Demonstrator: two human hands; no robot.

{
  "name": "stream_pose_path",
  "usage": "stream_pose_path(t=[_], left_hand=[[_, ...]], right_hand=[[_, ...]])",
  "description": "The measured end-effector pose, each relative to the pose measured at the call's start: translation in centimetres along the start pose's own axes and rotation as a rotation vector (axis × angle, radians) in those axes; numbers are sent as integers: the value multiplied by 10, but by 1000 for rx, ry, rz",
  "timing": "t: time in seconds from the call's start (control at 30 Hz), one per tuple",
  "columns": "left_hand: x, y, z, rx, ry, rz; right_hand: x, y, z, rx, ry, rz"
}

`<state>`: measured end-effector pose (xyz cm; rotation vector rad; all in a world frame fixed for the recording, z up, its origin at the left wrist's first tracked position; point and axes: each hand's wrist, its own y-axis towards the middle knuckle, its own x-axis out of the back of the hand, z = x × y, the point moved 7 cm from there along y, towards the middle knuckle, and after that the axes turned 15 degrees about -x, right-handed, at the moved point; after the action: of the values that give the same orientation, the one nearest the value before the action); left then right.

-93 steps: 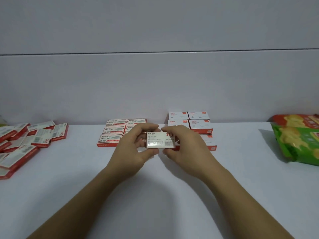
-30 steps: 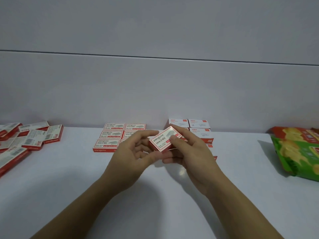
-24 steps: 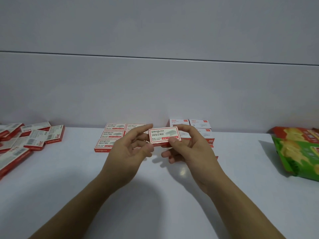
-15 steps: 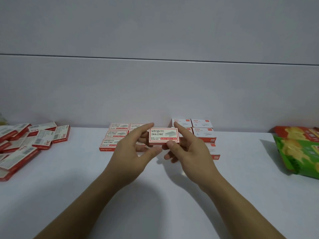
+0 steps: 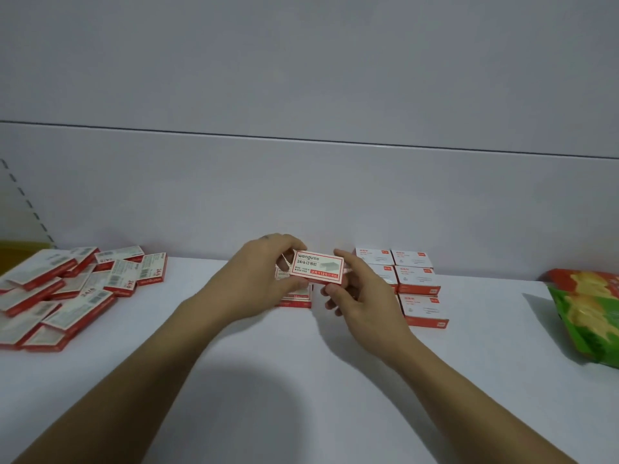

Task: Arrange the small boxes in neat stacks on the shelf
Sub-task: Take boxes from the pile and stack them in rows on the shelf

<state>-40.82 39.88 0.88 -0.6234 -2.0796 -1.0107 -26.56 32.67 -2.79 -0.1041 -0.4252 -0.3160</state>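
Observation:
A small red-and-white staple box is held label up between both hands, just above the arranged flat boxes at the middle of the white shelf. My left hand pinches its left end with curled fingers and hides most of that arranged group. My right hand pinches the right end with thumb and fingers. To the right stand neat stacks of white-topped boxes.
A loose heap of red-and-white boxes lies at the left end of the shelf. Green and orange snack bags lie at the right edge. The white back wall rises right behind the stacks.
The box was turned from barcode side to label side up and carried forward over the arranged group. Both hands moved away from me with it.

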Motion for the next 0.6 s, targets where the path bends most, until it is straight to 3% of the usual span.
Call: stream_pose_path(t=[0.13, 0.27, 0.6], left_hand=[[16, 4, 33, 64, 51, -27], [25, -10, 79, 210, -8, -156], [3, -25, 131, 347, -100, -186]], right_hand=[[-23, 27, 27, 21, -126, 15], [-50, 44, 40, 16, -304, 38], [-65, 62, 9, -33, -364, -99]])
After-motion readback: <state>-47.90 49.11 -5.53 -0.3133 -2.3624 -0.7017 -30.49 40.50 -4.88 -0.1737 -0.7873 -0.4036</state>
